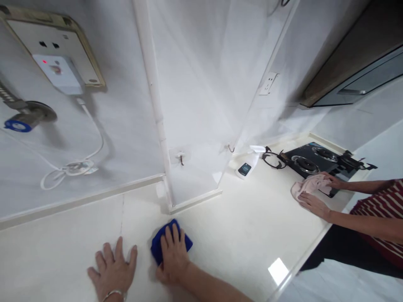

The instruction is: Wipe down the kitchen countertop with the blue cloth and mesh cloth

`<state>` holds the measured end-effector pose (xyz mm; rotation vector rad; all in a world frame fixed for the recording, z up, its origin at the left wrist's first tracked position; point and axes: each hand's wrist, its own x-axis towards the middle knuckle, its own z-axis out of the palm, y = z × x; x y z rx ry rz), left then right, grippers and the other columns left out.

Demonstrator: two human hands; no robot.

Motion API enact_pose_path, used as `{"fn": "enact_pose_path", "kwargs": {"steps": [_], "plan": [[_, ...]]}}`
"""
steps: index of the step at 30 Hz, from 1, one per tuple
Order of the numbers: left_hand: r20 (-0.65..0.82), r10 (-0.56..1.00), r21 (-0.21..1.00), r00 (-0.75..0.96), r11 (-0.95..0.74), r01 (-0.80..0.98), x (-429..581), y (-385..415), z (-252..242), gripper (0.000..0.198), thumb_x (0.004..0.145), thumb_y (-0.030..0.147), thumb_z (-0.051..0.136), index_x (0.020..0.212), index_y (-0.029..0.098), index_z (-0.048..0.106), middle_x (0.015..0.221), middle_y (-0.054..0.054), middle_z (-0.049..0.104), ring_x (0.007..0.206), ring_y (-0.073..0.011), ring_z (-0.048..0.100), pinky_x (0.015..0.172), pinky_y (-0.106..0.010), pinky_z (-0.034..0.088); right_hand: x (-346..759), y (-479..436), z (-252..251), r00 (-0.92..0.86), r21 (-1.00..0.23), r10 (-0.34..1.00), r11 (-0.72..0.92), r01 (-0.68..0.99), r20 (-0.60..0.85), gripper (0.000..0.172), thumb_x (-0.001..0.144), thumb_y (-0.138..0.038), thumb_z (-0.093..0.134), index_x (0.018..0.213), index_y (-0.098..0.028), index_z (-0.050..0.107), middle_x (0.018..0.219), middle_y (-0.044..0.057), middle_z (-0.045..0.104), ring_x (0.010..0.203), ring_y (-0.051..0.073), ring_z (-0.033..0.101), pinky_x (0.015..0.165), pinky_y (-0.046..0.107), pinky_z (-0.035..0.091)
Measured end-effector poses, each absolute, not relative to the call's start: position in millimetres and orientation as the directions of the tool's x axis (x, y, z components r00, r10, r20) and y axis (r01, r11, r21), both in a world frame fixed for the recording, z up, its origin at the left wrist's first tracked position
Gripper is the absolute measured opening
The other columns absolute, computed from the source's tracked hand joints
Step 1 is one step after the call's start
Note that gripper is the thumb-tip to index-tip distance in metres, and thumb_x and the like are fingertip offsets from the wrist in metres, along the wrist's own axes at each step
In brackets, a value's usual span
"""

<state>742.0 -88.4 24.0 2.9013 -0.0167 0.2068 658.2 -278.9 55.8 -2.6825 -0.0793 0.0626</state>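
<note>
Blue cloth (156, 246), folded into a small pad, lies on the pale worktop (239, 235) directly beneath the right hand (174, 254); the fingers cover its middle, so that its edges show on both sides of them and a little beyond the tips; those fingers are nearly straight and lightly parted, and I cannot tell whether they pinch any of it; the left hand (115, 270) is spread wide, palm down on the worktop to the left of the blue cloth, near it but apart, with a bracelet (113, 292) at the wrist.

Just beyond the blue cloth is the foot of a white pillar (195, 96); a hook (181, 159) is fixed on it above the cloth; farther off to the cloth's right stands a white spray bottle (252, 160), then a black stove (315, 156); well to the right of the blue cloth, a co-worker in a striped top (384, 205) has both hands on a pink cloth (310, 184) at the stove's edge; on the wall above and to the left of the blue cloth, a charger (59, 73) shows a red light.
</note>
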Motion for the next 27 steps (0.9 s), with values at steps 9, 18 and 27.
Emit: {"fn": "enact_pose_path", "kwargs": {"steps": [9,18,27], "plan": [[0.104,0.029,0.285,0.994,-0.959,-0.001,745,-90,27,0.086,0.09,0.067,0.011,0.154,0.018,0.037,0.166,-0.023,0.027,0.154,-0.044,0.016,0.119,-0.072,0.016,582,-363,29,0.996,-0.451,-0.011,-0.892,0.03,0.088,0.076,0.077,-0.041,0.06,0.147,-0.013,0.049,0.166,0.016,0.029,0.156,0.039,0.01,0.125,0.061,0.012],[0.135,0.015,0.266,0.991,-0.964,-0.021,747,-91,26,0.083,0.09,0.066,0.017,0.154,0.018,0.039,0.164,-0.024,0.029,0.152,-0.0464,0.02,0.117,-0.073,0.02,623,-530,26,0.689,-0.207,-0.711,-0.702,-0.681,0.142,0.064,0.084,-0.036,0.059,0.146,-0.021,0.056,0.159,0.01,0.043,0.145,0.046,0.031,0.114,0.057,0.03],[0.125,0.031,0.233,0.992,-0.972,0.001,748,-87,19,0.083,0.09,0.067,0.015,0.154,0.019,0.038,0.165,-0.022,0.029,0.153,-0.044,0.02,0.12,-0.07,0.017,667,-501,29,0.673,-0.056,-0.726,-0.685,-0.727,0.138,0.07,0.088,-0.035,0.052,0.152,-0.008,0.046,0.156,0.023,0.041,0.127,0.05,0.044,0.098,0.056,0.038]]}}
